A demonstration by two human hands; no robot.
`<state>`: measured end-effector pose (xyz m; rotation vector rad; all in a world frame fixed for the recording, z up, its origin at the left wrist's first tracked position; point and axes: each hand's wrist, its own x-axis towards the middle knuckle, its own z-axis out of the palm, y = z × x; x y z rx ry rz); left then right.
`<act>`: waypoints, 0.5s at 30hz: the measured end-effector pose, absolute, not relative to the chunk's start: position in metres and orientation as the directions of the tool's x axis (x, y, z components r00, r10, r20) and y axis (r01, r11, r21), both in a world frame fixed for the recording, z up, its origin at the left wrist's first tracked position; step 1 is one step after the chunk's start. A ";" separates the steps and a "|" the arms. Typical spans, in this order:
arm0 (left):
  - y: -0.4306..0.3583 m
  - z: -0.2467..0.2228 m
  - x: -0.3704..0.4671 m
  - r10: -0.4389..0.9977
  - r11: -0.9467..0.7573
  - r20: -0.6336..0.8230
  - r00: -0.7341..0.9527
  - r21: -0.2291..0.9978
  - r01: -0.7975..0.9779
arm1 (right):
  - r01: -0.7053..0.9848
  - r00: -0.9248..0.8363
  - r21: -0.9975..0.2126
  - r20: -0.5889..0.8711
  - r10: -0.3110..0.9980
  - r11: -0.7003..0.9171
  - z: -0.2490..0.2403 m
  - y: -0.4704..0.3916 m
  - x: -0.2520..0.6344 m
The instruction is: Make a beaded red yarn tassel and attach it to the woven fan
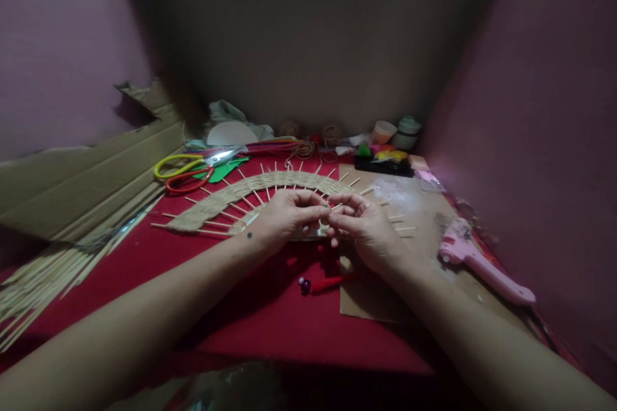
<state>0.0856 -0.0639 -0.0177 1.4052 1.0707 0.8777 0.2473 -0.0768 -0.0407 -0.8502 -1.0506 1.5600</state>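
Observation:
Over the middle of the red table, my left hand [295,213] and my right hand [360,221] meet fingertip to fingertip. Both are pinched on something small, partly greenish, too small to make out. Behind and beneath them lies a half-round woven piece [231,196], a beige band threaded on thin wooden sticks that fan outward. Its inner part is mostly hidden by my hands. A red object with a dark, shiny end [318,284] lies on the cloth just below my hands.
Scissors with yellow and red handles [190,173] lie at the back left, near cardboard [91,167] and long thin sticks [43,282]. A pink glue gun [482,263] rests on a brown board [424,225] at right. Cups [407,133] and twine [331,135] line the back.

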 end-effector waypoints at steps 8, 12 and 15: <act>-0.070 -0.024 0.087 0.964 -0.012 -0.034 0.264 0.985 0.171 | -0.265 -0.220 -0.962 -0.008 0.976 -0.067 -0.044 -0.078 0.246; -0.067 -0.016 0.075 0.955 -0.156 0.040 0.292 0.910 0.384 | -0.172 -0.250 -0.978 -0.076 0.965 -0.121 -0.050 -0.078 0.247; -0.043 0.001 0.033 0.977 -0.215 0.157 0.147 0.667 0.714 | -0.196 -0.228 -0.968 -0.110 0.967 -0.156 -0.054 -0.076 0.248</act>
